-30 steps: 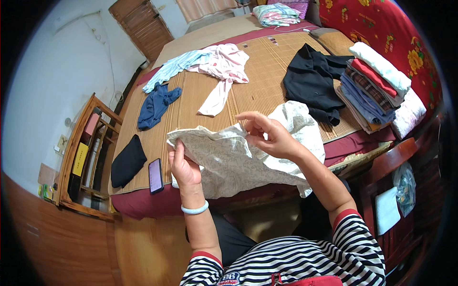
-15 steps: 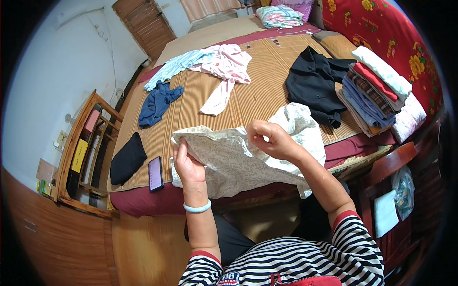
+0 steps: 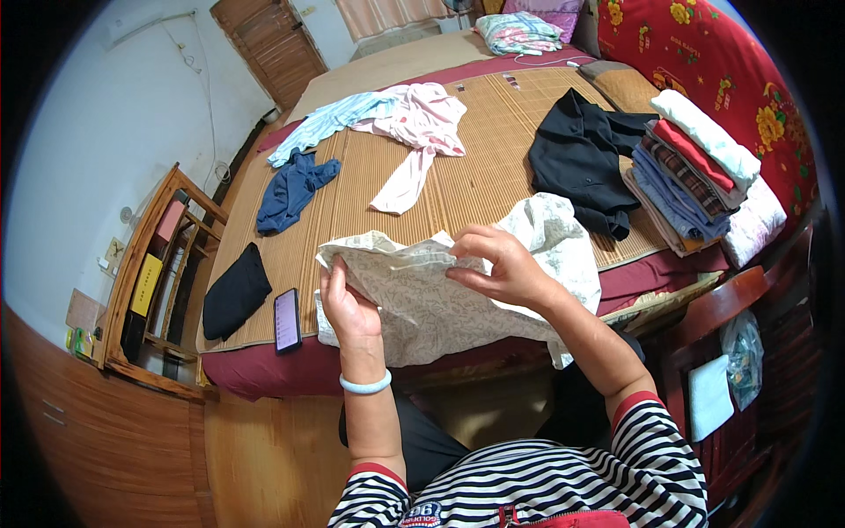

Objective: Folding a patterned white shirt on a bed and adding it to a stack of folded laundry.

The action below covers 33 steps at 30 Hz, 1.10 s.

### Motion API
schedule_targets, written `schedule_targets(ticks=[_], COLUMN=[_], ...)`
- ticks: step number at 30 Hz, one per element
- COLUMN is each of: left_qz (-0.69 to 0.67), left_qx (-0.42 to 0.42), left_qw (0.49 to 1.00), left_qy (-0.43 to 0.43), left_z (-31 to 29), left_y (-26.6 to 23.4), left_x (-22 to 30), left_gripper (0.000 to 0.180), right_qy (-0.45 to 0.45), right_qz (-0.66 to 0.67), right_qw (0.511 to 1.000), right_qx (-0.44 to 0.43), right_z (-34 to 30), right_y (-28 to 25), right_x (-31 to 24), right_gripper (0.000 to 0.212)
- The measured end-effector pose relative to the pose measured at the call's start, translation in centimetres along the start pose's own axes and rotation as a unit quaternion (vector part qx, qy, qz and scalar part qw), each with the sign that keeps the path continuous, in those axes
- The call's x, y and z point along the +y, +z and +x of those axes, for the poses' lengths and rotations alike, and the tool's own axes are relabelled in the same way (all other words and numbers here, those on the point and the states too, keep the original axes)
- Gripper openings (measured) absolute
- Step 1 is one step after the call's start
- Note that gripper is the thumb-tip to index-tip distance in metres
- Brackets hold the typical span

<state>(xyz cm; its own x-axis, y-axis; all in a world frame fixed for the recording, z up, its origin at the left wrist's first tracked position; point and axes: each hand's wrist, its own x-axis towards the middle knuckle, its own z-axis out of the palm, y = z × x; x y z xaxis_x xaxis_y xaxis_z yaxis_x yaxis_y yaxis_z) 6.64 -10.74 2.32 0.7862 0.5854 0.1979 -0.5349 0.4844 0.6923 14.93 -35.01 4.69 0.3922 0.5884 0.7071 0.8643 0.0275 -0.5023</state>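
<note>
A cream garment (image 3: 422, 312) with a grey leafy print hangs over the near edge of the bed and spreads to the right in loose folds. My left hand (image 3: 350, 304), a pale blue band at its wrist, grips the garment's upper left edge between thumb and fingers. At the middle of that upper edge is my right hand (image 3: 502, 268). Its thumb and forefinger are apart at the cloth's edge, the forefinger above and the thumb below. The cloth hides part of the left fingers.
A black folded cloth (image 3: 238, 290) and a phone (image 3: 287, 321) lie to the left. Beyond are a navy garment (image 3: 295, 189), a striped blue one (image 3: 330, 123) and a pink one (image 3: 422, 119). Black clothing (image 3: 585, 158) and a folded stack (image 3: 687, 185) sit right, near a wooden chair (image 3: 722, 295).
My right hand has uncurled from a closed pinch, its thumb and forefinger now spread at the cloth's edge. My left hand keeps its grip in nearly the same place.
</note>
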Motion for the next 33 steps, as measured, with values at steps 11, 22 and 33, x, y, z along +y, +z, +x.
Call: schedule_targets(ticks=[11, 22, 33], left_qz=[0.074, 0.194, 0.176], left_qx=[-0.049, -0.111, -0.116], left_qw=[0.989, 0.951, 0.956], left_qy=[0.116, 0.211, 0.205], left_z=[-0.9, -1.7, -1.6], left_y=[0.8, 1.3, 0.8], left_x=[1.1, 2.5, 1.7], left_gripper=[0.017, 0.008, 0.017], right_qy=[0.052, 0.083, 0.055], right_qz=[0.099, 0.192, 0.103], right_qw=[0.987, 0.956, 0.966], right_qx=[0.114, 0.207, 0.232], right_z=[-0.1, 0.1, 0.0], right_y=[-0.3, -0.3, -0.2], right_x=[-0.1, -0.1, -0.4], right_gripper=[0.017, 0.023, 0.039])
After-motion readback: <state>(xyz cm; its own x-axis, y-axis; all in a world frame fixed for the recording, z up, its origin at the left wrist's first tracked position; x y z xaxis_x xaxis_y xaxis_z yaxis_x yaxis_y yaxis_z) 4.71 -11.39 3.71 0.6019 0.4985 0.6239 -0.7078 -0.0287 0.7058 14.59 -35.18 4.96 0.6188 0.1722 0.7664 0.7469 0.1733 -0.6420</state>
